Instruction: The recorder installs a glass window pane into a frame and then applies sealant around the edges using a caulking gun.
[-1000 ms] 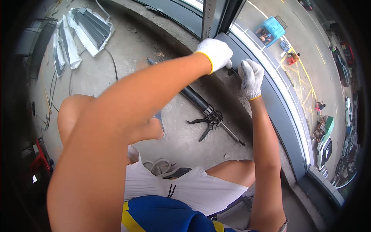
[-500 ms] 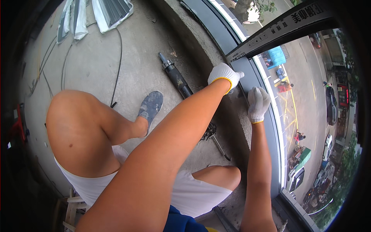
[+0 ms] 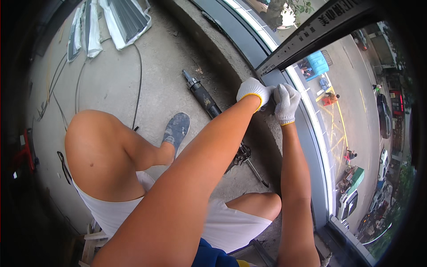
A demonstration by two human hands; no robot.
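Note:
Both my hands wear white knitted gloves with yellow cuffs. My left hand (image 3: pixel 253 92) is closed at the inner edge of the grey window frame (image 3: pixel 302 133), beside the foot of the upright frame bar (image 3: pixel 307 38). Right beside it, my right hand (image 3: pixel 286 102) is curled shut over the frame's bottom rail. The fingertips of the two hands almost meet. Whatever is between the fingers is hidden by the gloves. Under the frame runs a rough concrete ledge (image 3: pixel 231 58).
A black power tool (image 3: pixel 203 95) lies on the concrete floor along the ledge, partly behind my left forearm. Wrapped grey profiles (image 3: pixel 126 22) and dark cables (image 3: pixel 140 66) lie at the far left. Past the frame is a drop to a street with parked cars (image 3: pixel 383 111) and people.
My right hand has moved away from me and leftward along the rail, up against my left hand. The left hand has shifted slightly left, and the whole view has tilted a little.

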